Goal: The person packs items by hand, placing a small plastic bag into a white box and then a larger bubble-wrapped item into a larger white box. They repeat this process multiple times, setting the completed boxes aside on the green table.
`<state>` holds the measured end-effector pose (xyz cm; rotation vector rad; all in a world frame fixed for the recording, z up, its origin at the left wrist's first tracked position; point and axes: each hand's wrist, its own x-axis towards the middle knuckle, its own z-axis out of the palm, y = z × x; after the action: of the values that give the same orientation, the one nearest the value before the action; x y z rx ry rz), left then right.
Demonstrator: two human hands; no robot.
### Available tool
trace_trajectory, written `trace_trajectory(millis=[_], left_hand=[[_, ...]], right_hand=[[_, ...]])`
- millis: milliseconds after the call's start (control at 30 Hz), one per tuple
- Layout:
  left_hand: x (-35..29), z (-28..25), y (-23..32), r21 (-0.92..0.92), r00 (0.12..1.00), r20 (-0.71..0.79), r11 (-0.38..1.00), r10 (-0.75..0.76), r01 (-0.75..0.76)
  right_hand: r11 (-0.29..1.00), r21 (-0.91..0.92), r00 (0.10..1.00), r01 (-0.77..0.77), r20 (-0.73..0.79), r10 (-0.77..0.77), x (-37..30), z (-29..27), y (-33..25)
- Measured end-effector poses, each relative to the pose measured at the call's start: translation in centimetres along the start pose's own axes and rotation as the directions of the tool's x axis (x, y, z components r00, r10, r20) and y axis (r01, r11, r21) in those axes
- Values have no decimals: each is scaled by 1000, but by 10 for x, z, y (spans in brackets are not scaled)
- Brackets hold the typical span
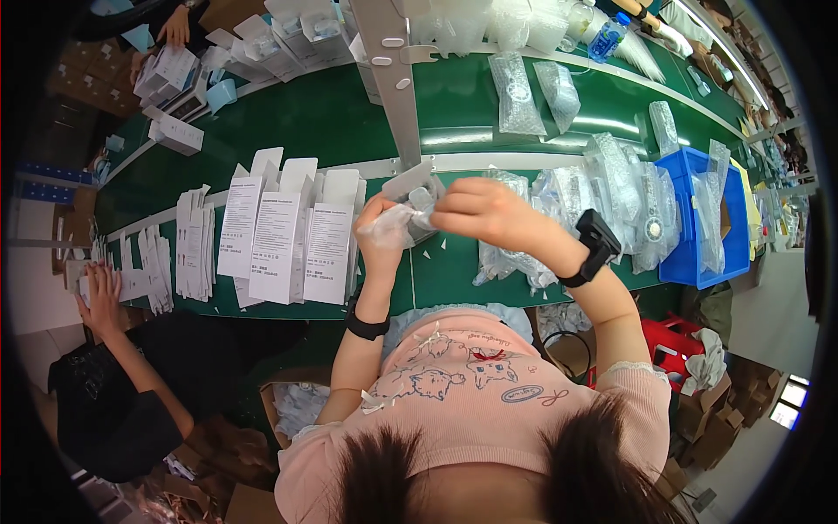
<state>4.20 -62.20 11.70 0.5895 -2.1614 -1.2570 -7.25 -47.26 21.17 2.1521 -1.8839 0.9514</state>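
Note:
My left hand (377, 240) is closed around a crumpled, translucent plastic bag (390, 229) in front of my chest. From the right, my right hand (489, 212) reaches across, its fingertips pinched together at the bag's right end. What lies inside the bag is hard to make out. Just behind both hands an open white box (410, 180) shows its raised flap, partly hidden by my fingers. To the left of my left hand, several open white printed boxes (281, 240) stand upright in a row.
Bubble-wrapped pieces (602, 188) lie piled right of my hands, beside a blue bin (731, 249). A metal post (390, 79) rises behind the work spot. Flat white cartons (194, 244) stand left, near a co-worker's hand (102, 297). Paper scraps dot the green table (454, 284).

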Motion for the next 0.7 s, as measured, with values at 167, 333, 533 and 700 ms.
trace_trajectory(millis=[167,333,533,700], left_hand=[[5,4,-21,-261,996,-62,964,-66,48],[0,-4,-17,-159,990,-37,979,-139,132],[1,-6,-22,-38,973,-43,974,-225,224],[-1,1,-19,-233,987,-72,964,-144,124]], right_hand=[[998,21,998,56,-1,-56,6,45,5],[983,-186,994,-10,107,30,-3,59,25],[992,-40,992,-123,35,124,0,55,13],[979,145,983,-144,-97,159,-14,69,22]])
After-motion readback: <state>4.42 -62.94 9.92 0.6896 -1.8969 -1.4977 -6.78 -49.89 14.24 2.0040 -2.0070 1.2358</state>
